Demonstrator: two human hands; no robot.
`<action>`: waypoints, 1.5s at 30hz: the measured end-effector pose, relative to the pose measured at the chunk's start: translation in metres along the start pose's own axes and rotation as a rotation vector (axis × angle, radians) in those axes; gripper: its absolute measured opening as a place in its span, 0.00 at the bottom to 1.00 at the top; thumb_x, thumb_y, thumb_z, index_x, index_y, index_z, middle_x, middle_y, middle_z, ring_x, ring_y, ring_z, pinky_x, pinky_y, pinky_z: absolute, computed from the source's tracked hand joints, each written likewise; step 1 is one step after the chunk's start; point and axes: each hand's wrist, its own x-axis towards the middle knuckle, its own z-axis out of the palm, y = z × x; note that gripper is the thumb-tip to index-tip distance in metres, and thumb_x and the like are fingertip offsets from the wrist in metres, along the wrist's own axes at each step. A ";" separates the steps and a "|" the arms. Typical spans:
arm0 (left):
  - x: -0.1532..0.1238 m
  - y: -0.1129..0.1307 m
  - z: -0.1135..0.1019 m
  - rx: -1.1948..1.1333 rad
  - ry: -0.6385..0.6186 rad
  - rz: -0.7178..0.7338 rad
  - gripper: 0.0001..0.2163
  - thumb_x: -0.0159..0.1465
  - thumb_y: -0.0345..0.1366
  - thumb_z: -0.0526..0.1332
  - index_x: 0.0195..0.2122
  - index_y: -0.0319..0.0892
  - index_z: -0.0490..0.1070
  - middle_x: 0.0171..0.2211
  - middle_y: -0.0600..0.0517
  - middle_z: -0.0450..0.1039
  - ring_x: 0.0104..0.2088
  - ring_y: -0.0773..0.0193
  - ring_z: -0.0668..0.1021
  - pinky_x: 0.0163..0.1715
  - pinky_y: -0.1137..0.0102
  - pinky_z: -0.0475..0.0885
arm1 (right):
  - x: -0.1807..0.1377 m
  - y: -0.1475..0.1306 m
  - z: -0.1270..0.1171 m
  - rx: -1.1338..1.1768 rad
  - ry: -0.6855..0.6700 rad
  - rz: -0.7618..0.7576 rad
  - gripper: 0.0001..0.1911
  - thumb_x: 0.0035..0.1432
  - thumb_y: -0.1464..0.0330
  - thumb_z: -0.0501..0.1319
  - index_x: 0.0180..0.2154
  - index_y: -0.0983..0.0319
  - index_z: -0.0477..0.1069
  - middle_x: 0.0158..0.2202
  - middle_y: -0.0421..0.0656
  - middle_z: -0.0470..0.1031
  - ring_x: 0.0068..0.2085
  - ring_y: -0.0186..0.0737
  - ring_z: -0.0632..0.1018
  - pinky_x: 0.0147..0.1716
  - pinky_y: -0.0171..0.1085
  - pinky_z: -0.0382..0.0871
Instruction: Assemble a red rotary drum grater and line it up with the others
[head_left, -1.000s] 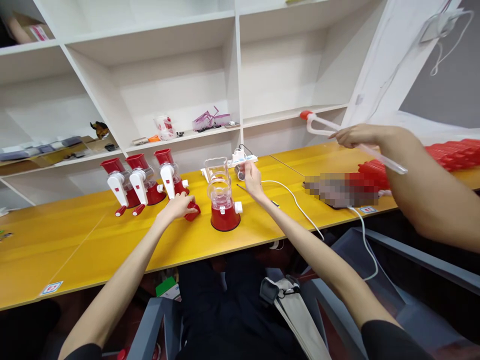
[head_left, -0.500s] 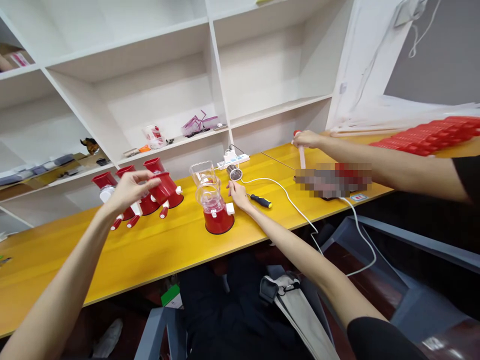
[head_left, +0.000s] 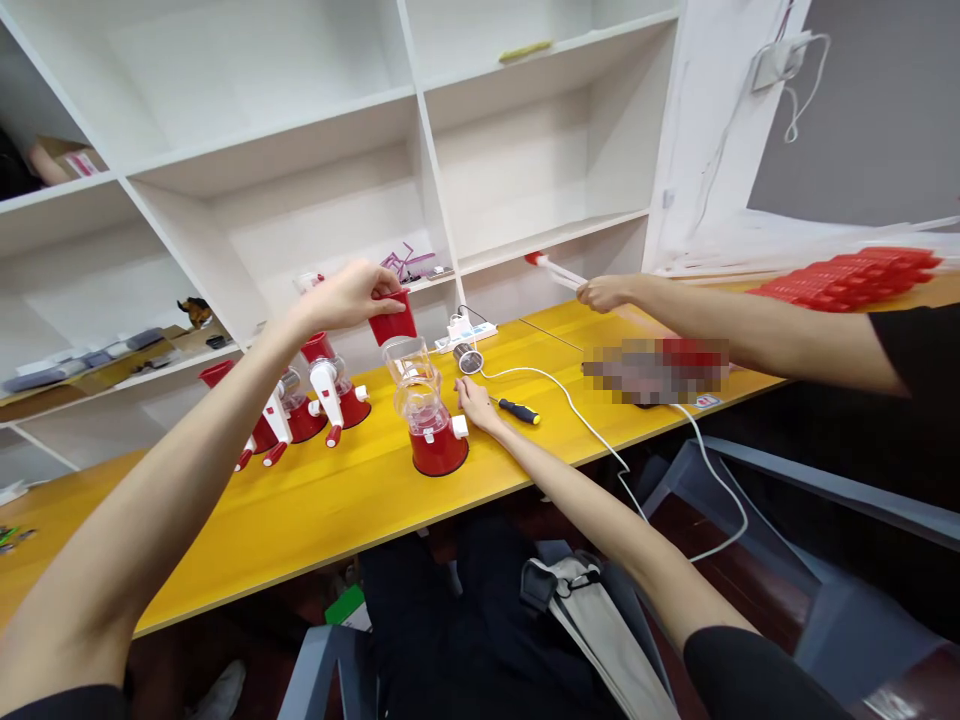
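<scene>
My left hand [head_left: 367,292] is closed on the rim of a red food pusher [head_left: 393,318]. The pusher's lower end is at the top of the clear hopper [head_left: 409,362] of a rotary grater; I cannot tell whether it is inside. This grater's red base [head_left: 439,447] stands upright on the yellow table [head_left: 315,510]. Just right of the grater, my right hand [head_left: 475,404] rests low by the table with loosely bent fingers and nothing visible in them. A metal grater drum [head_left: 469,359] lies behind it, and a screwdriver [head_left: 519,411] lies to its right.
Several assembled red graters with white cranks [head_left: 328,385] stand at left. A power strip [head_left: 469,334] and white cable [head_left: 551,376] lie behind and right. At right, a co-worker's hand [head_left: 606,292] holds a white, red-ended piece. Stacked red parts [head_left: 847,280] lie farther right.
My left hand has carried the red pusher rightward and up from the row of graters to the clear hopper. The co-worker's white piece has swung left. My right hand stays beside the grater.
</scene>
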 end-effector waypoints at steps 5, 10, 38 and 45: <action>0.003 -0.007 0.016 -0.066 -0.055 0.014 0.11 0.61 0.40 0.62 0.38 0.37 0.75 0.34 0.47 0.80 0.32 0.65 0.77 0.33 0.69 0.70 | 0.000 0.000 0.001 -0.004 -0.036 0.012 0.14 0.72 0.62 0.47 0.35 0.58 0.65 0.22 0.38 0.68 0.28 0.41 0.74 0.34 0.36 0.63; 0.004 -0.010 0.022 -0.125 -0.074 0.037 0.12 0.61 0.42 0.63 0.37 0.38 0.75 0.32 0.48 0.80 0.31 0.66 0.77 0.32 0.70 0.70 | 0.000 -0.001 0.000 -0.008 -0.078 0.027 0.13 0.72 0.62 0.47 0.35 0.58 0.63 0.22 0.38 0.68 0.28 0.41 0.75 0.34 0.35 0.63; -0.003 -0.012 0.029 -0.093 -0.159 0.024 0.14 0.59 0.45 0.61 0.36 0.39 0.76 0.29 0.48 0.79 0.29 0.64 0.76 0.31 0.68 0.68 | -0.003 -0.006 -0.003 -0.034 -0.156 0.051 0.11 0.72 0.62 0.49 0.40 0.60 0.64 0.27 0.40 0.73 0.31 0.40 0.76 0.34 0.35 0.64; -0.006 -0.004 0.027 -0.025 -0.183 0.041 0.12 0.60 0.45 0.61 0.32 0.41 0.76 0.25 0.51 0.75 0.26 0.65 0.73 0.29 0.68 0.66 | -0.002 -0.005 -0.002 -0.049 -0.160 0.045 0.10 0.72 0.62 0.49 0.40 0.59 0.64 0.27 0.40 0.73 0.30 0.40 0.76 0.34 0.34 0.63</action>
